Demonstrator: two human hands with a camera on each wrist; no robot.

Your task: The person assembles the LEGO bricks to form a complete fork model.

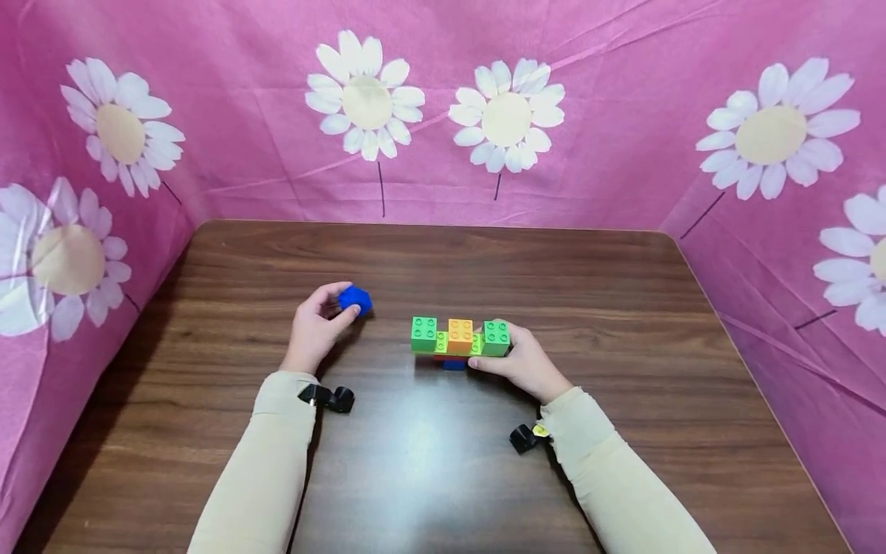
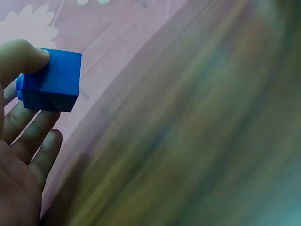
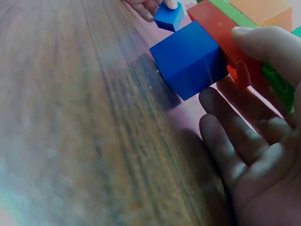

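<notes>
My left hand (image 1: 317,327) pinches a single blue toy building block (image 1: 356,301) between thumb and fingers, left of the table's middle. In the left wrist view the block (image 2: 54,77) has its studs toward the palm. My right hand (image 1: 524,360) grips the right end of a block assembly (image 1: 460,336). Along its top sit two green blocks and an orange block (image 1: 460,331), over a lime green layer. Beneath that is a red block (image 3: 218,35), with a blue block (image 3: 190,59) at the bottom. The right palm hides part of the assembly's right end.
Both hands are over a brown wood-grain table (image 1: 429,261). Pink cloth (image 1: 429,192) with white daisies rises along its back and sides. A small black camera (image 1: 341,399) is strapped to the left wrist, another black camera (image 1: 523,438) to the right.
</notes>
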